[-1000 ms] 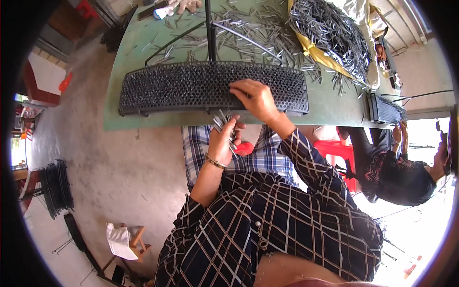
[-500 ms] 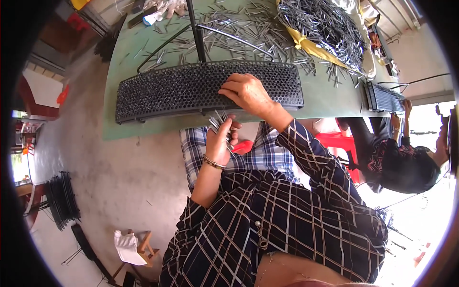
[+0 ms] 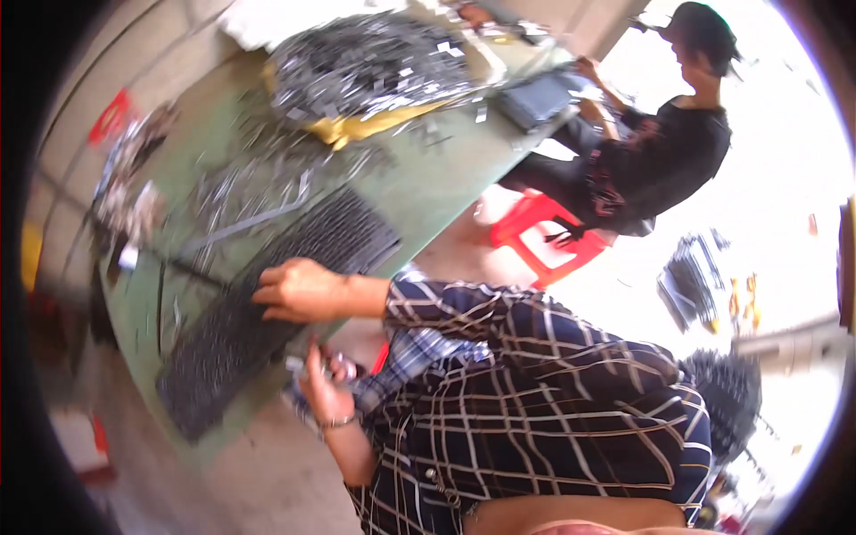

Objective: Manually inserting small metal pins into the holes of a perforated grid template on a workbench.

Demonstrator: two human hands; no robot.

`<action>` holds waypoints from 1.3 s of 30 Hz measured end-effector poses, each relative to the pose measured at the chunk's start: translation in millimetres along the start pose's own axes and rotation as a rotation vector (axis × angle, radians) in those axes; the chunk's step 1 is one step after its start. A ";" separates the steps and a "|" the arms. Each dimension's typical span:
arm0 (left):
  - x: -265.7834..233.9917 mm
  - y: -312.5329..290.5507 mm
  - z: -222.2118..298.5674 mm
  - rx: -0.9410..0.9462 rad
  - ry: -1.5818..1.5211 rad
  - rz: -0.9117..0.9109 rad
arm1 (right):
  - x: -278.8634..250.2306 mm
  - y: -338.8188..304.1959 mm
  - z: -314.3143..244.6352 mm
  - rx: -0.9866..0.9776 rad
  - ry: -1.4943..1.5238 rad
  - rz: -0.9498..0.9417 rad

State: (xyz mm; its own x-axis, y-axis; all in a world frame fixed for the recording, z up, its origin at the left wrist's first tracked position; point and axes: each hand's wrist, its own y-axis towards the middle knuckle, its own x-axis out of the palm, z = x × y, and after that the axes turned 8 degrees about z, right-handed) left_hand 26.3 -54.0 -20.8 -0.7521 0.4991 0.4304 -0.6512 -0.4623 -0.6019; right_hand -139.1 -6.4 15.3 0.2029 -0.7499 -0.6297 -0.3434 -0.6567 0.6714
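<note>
A long black panel point(image 3: 209, 361) full of small holes lies slantwise on the green table. Over its middle is my right hand point(image 3: 303, 290), fingers bent together with their tips down at the holes. Whether a small piece is between those fingertips I cannot make out. Just off the table's near edge, my left hand point(image 3: 326, 383) is curled closed around a bunch of thin metal strips point(image 3: 294, 364), mostly hidden and blurred by motion. A thin black metal frame point(image 3: 192, 272) rises from the panel's far side.
Loose strips point(image 3: 236, 192) are strewn over the table point(image 3: 446, 169). Behind them, a heap of dark strips point(image 3: 366, 71) fills a yellow-edged sack. At the far right a co-worker point(image 3: 660, 152) handles another dark panel point(image 3: 535, 98), beside a red stool point(image 3: 553, 241).
The whole view has swung to the right and blurred, so the panel now appears tilted at lower left and the co-worker shows fully. Both hands keep about the same places by the panel.
</note>
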 end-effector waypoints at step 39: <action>2.1 0.7 -2.4 -0.077 -0.071 -0.201 | 9.8 -12.3 -14.8 0.486 0.316 0.157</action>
State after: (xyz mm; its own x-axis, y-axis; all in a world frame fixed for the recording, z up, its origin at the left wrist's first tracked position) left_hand 24.5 -51.5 -22.0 -0.6151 0.5214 0.5914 -0.7810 -0.2997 -0.5480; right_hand -119.3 -6.9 6.7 0.3527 -0.8715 -0.3408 -0.7565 -0.4799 0.4443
